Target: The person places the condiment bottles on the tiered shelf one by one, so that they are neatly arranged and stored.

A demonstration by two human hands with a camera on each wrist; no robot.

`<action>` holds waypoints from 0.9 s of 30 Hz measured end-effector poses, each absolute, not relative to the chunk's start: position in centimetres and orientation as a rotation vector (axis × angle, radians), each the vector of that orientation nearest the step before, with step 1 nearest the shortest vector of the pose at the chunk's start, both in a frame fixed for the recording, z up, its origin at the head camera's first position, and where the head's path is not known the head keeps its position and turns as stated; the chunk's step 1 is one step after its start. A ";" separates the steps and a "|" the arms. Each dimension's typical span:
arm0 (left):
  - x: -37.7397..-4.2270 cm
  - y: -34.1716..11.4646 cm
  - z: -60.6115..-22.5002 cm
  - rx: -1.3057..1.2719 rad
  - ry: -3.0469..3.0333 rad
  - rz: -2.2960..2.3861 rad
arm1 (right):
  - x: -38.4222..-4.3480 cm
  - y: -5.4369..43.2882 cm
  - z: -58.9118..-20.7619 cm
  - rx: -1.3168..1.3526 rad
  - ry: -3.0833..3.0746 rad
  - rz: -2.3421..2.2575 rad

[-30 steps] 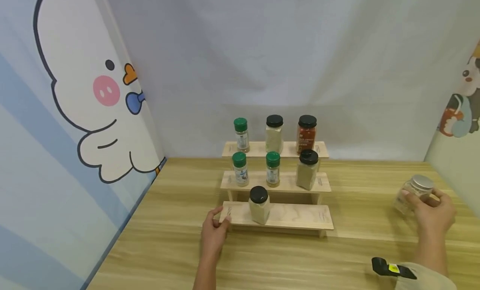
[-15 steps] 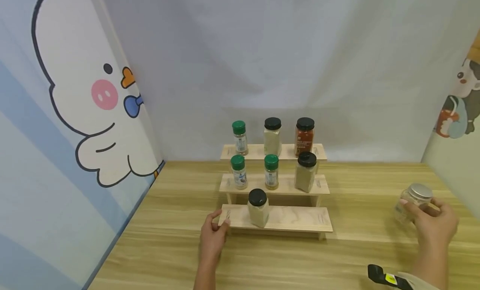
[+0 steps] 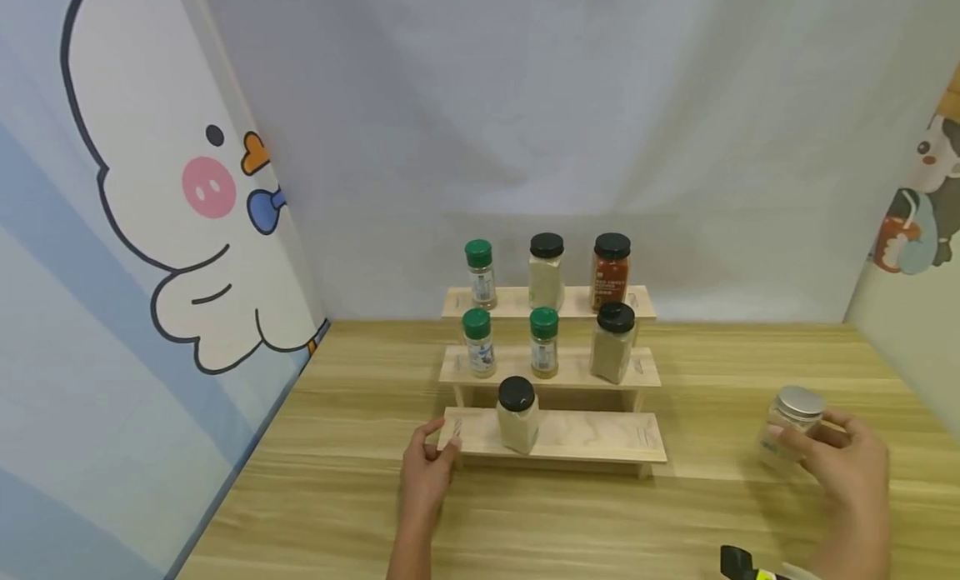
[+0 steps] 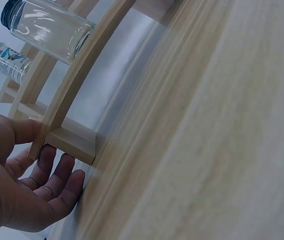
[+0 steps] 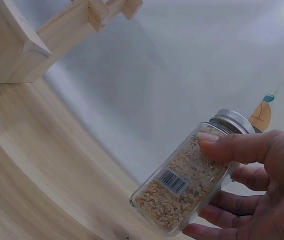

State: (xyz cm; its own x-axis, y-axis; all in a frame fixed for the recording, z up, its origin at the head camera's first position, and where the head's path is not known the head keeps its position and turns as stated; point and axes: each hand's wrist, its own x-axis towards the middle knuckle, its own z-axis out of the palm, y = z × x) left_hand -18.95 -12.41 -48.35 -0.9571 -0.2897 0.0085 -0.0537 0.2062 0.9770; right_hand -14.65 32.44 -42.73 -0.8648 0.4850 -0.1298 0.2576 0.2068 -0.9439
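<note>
At the right of the head view, my right hand (image 3: pixel 843 459) grips a clear glass spice jar (image 3: pixel 787 426) with a silver lid. The right wrist view shows tan flakes filling this jar (image 5: pixel 182 180) and a barcode on its side, my thumb across it near the lid. My left hand (image 3: pixel 427 472) pinches the left end of the lowest step of a three-tier wooden rack (image 3: pixel 592 434). In the left wrist view, the thumb lies over the board's end and the fingers (image 4: pixel 61 177) curl beneath it. One black-lidded jar (image 3: pixel 517 417) of pale powder stands on that step.
Two green-capped shakers (image 3: pixel 480 342) and a black-lidded jar (image 3: pixel 612 342) stand on the middle step. On the top step are a green-capped shaker (image 3: pixel 481 276), a pale jar (image 3: pixel 546 272) and a red spice jar (image 3: pixel 611 272). A white curtain (image 3: pixel 375 188) hangs behind the wooden table (image 3: pixel 360 380).
My right hand has brought the silver-lidded jar left and slightly nearer, toward the rack. The left hand keeps its hold on the rack's end. The head view has shifted slightly.
</note>
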 end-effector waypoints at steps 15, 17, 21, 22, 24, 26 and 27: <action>-19.1 -12.6 -48.3 0.320 -2.296 -1.836 | -14.5 30.1 -42.0 -0.351 -2.458 1.654; -19.0 -12.6 -48.3 0.309 -2.300 -1.844 | -14.6 29.8 -41.9 -0.328 -2.450 1.660; -18.9 -12.6 -48.3 0.284 -2.307 -1.855 | -14.7 29.3 -41.9 -0.283 -2.436 1.679; -18.9 -12.6 -48.3 0.277 -2.304 -1.856 | -14.7 29.2 -41.9 -0.269 -2.439 1.675; -18.9 -12.6 -48.4 0.269 -2.301 -1.854 | -14.7 28.8 -41.8 -0.244 -2.443 1.672; -19.0 -12.6 -48.4 0.271 -2.295 -1.853 | -14.8 28.5 -41.9 -0.226 -2.440 1.674; -19.0 -12.6 -48.4 0.274 -2.293 -1.850 | -14.9 28.3 -41.9 -0.221 -2.442 1.676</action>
